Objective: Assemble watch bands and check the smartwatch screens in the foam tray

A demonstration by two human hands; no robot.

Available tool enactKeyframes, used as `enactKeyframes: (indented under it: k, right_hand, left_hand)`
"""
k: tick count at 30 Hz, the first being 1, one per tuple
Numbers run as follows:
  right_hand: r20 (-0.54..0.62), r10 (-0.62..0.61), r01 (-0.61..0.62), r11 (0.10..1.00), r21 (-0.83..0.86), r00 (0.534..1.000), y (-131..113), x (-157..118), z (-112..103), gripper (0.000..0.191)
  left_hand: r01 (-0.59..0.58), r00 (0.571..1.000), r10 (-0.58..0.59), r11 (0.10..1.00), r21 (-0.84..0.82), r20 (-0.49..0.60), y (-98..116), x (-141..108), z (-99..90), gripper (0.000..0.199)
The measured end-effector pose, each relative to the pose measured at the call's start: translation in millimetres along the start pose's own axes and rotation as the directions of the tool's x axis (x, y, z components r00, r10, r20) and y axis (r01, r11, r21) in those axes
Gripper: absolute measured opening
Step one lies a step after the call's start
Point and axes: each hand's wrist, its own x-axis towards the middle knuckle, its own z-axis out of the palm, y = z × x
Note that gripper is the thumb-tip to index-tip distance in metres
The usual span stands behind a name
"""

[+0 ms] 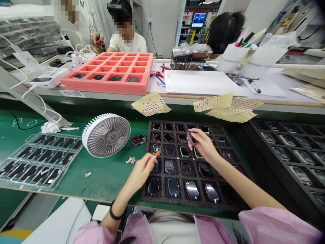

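My right hand [204,144] grips a purple-rimmed smartwatch body [191,138] above the upper middle of a black foam tray [162,200]. Pinched in my left hand [146,166] is a small orange tool [157,153], its kind unclear. Its tip lies over a watch with a lit face [156,148] near the tray's left side. Strapless watches with purple, silver and blue rims fill many of the tray's compartments, among them a blue-rimmed one [173,187] in the front row. My right hand and forearm hide some compartments.
A white round fan [106,135] stands left of the tray, beside two loose watches [139,140]. Clear plastic trays of black parts [38,159] lie further left. Another foam tray [291,152] is at right. A shelf with a pink foam tray [106,86] runs behind; people sit beyond it.
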Motion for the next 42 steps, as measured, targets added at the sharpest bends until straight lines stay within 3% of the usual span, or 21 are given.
enactKeyframes:
  k: [2,4,8,15,18,21,27,36,42]
  right_hand:
    - [0.094,0.101,-0.12,0.97,0.214,0.99,-8,-10,38,0.023]
    - [0.159,0.15,-0.193,0.931,0.311,0.976,-14,-17,63,0.022]
    - [0.218,0.166,-0.235,0.91,0.343,0.962,-22,-23,83,0.025]
    - [0.273,0.205,-0.298,0.881,0.367,0.94,-18,-26,89,0.027]
    - [0.33,0.28,-0.402,0.823,0.401,0.901,-8,-29,94,0.031]
    - [0.336,0.335,-0.465,0.755,0.462,0.88,-3,-31,97,0.038]
    - [0.283,0.277,-0.39,0.754,0.529,0.918,-14,-26,94,0.038]
    - [0.211,0.22,-0.293,0.848,0.441,0.953,-15,-28,93,0.038]
    - [0.305,0.233,-0.365,0.779,0.51,0.923,-18,-28,96,0.035]
  left_hand:
    - [-0.036,0.993,0.051,0.989,-0.141,0.109,21,7,17.9,0.035]
    - [-0.058,0.988,0.087,0.973,-0.223,0.124,33,14,29.3,0.037]
    - [-0.087,0.986,0.124,0.954,-0.287,0.111,37,19,33.1,0.04]
    - [-0.039,0.985,0.097,0.929,-0.367,0.142,36,20,26.8,0.04]
    - [0.019,0.976,0.085,0.886,-0.463,0.202,41,22,26.4,0.043]
    - [0.003,0.976,0.097,0.89,-0.456,0.197,44,23,25.8,0.044]
    - [-0.005,0.986,0.071,0.92,-0.392,0.153,42,22,26.0,0.044]
    - [0.0,0.983,0.071,0.925,-0.381,0.171,38,23,24.9,0.043]
    - [0.025,0.98,0.074,0.872,-0.489,0.183,40,24,27.9,0.047]
